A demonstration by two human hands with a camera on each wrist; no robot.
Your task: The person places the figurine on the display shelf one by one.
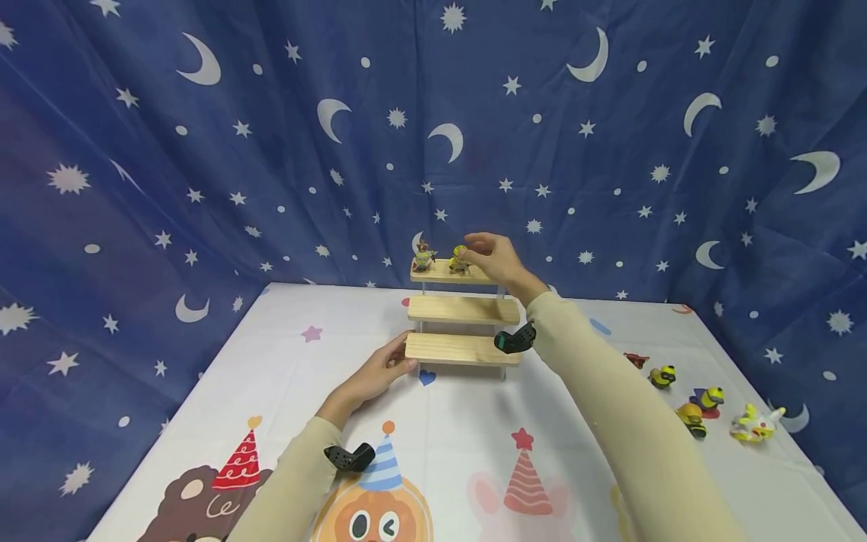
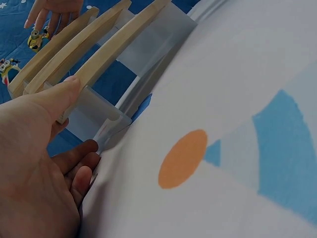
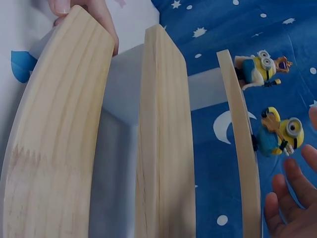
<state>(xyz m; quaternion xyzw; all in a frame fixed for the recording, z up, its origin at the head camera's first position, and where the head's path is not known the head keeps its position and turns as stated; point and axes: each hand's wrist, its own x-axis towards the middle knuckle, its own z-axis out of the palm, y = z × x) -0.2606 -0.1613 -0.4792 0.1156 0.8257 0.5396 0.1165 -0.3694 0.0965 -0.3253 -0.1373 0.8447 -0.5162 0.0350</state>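
A three-tier wooden display stand (image 1: 463, 309) with pale boards and translucent side panels stands on the table. My left hand (image 1: 376, 374) grips the left end of its lowest board, thumb on the front and fingers behind, as the right wrist view shows. Two Minion figurines stand on the top board: one with a crown (image 3: 265, 68) at the left end, and a one-eyed one with a small guitar (image 3: 278, 132) near the middle. My right hand (image 1: 500, 260) is beside the guitar Minion, fingers loosely spread. In the right wrist view a small gap separates the fingertips from it.
At the table's right side lie several small toys: a dark red piece (image 1: 636, 360), a masked yellow figure (image 1: 662, 376), a caped figure (image 1: 708, 400), an orange-and-yellow figure (image 1: 692, 419) and a white-and-yellow one (image 1: 756, 423). A blue star-and-moon curtain (image 1: 379, 150) hangs right behind the stand.
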